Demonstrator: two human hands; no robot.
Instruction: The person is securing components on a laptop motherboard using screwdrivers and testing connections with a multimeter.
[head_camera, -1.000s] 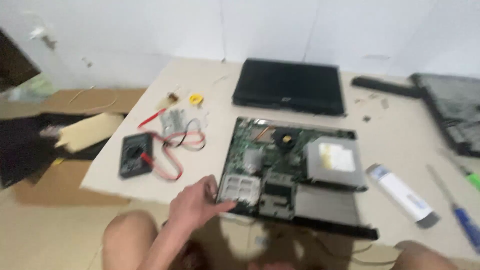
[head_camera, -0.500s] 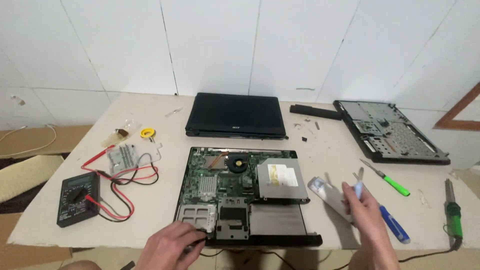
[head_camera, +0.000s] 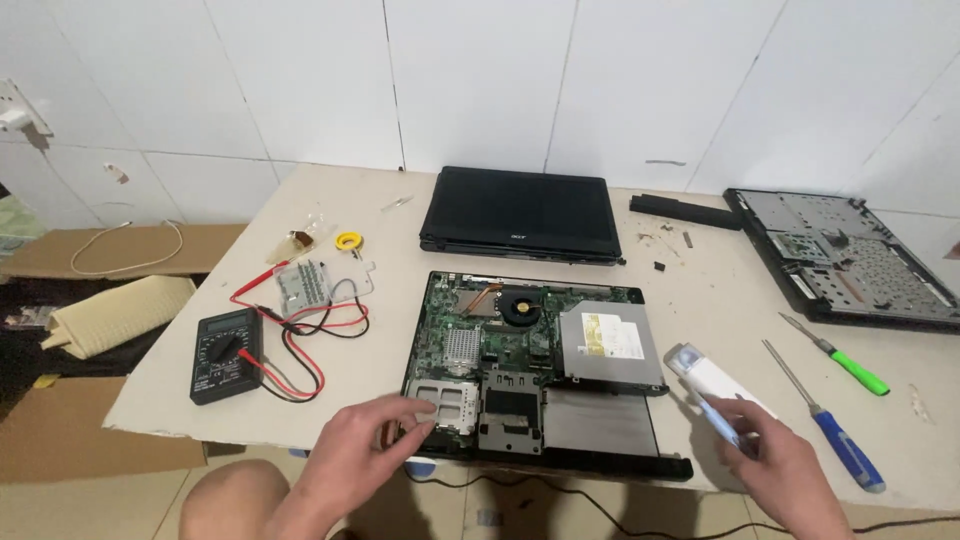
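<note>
Now steadying the opened laptop base (head_camera: 540, 380) at mid-table, left hand (head_camera: 365, 450) loosely open, fingertips on its near-left corner, right hand (head_camera: 785, 470) closed on a small blue tool (head_camera: 718, 420) just right of it; next, likely careful tool placement.

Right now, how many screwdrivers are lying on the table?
2, both on the table's right side: a green-handled screwdriver near the dismantled laptop base, and a blue-handled screwdriver beside the right hand.
</note>
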